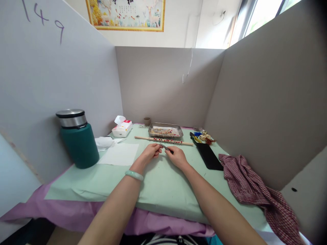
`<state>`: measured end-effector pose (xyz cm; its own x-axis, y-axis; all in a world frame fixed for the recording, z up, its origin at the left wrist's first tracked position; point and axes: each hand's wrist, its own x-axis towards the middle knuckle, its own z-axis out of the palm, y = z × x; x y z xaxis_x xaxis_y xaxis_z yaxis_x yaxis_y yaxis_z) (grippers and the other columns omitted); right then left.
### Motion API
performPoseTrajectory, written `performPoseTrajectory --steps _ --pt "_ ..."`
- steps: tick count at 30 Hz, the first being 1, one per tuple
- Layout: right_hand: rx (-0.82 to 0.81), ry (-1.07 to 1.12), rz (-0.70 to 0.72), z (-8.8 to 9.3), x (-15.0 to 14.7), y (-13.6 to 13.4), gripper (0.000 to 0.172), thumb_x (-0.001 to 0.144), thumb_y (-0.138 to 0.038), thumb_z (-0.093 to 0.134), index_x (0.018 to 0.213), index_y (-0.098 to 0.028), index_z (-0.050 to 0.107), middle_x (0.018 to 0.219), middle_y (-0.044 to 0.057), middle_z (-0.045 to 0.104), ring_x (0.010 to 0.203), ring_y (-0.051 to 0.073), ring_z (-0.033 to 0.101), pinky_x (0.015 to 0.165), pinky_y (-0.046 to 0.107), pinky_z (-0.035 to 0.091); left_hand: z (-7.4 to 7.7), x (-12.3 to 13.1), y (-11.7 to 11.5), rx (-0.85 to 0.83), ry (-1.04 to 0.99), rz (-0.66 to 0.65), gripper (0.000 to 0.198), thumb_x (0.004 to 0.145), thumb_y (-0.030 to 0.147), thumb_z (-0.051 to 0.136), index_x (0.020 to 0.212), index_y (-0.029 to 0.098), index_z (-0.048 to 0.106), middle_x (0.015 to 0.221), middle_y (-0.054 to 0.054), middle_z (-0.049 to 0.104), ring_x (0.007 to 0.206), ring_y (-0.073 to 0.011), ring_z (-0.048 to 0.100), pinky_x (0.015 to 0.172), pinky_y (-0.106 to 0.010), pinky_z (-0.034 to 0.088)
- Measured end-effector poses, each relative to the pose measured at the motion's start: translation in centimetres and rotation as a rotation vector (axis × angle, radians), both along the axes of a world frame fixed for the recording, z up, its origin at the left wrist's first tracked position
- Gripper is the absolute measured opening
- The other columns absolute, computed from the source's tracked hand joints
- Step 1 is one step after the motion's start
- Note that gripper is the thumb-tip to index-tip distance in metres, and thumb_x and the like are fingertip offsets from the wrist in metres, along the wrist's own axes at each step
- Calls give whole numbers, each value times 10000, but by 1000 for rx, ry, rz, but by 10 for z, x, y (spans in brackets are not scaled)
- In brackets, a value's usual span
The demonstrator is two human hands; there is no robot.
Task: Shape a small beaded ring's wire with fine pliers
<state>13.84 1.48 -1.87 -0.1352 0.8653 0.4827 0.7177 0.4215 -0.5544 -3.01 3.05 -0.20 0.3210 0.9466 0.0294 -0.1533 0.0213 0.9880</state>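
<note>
My right hand (176, 156) is closed around a slim metal tool (166, 148) with a dark grip; whether it is tweezers or pliers I cannot tell. Its tip points left and meets the fingertips of my left hand (151, 152). Those fingers are pinched together, and whatever they hold is too small to make out. A pale green bangle (134, 175) circles my left wrist. Just beyond both hands lies a wooden stick (143, 138) with red beads (166, 140) along its middle. Behind the stick sits a metal tray (166, 125) of small mixed beads.
Left are a green bottle (79, 146), tissue pack (122, 128) and white paper (119, 154). To the right lie a black flat object (208, 156), yellow-handled pliers (196, 139) and checked cloth (245, 177). A small cup (147, 121) stands behind. Grey panels (168, 85) enclose the table.
</note>
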Motion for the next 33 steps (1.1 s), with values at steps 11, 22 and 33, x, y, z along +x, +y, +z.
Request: performPoseTrajectory --steps 11,22,33 --pt "-21 -41 -32 1 -2 -2 232 814 -335 495 897 -253 695 830 14 667 758 164 575 665 241 370 -1 4 1 62 74 23 100 769 197 559 723 110 575 620 3 509 423 -37 351 408 -204 265" --pt "-52 -27 -11 6 -4 -6 243 817 -344 483 861 -250 703 800 4 685 747 161 583 657 231 372 -4 1 4 99 163 56 133 781 248 550 782 119 581 615 7 544 384 -40 388 398 -201 290" --pt "-91 135 69 4 -2 -3 293 800 -367 473 848 -216 720 694 -15 661 662 154 563 599 225 370 3 -1 1 64 115 37 187 771 284 586 804 101 608 635 -10 568 404 -36 399 415 -192 332"
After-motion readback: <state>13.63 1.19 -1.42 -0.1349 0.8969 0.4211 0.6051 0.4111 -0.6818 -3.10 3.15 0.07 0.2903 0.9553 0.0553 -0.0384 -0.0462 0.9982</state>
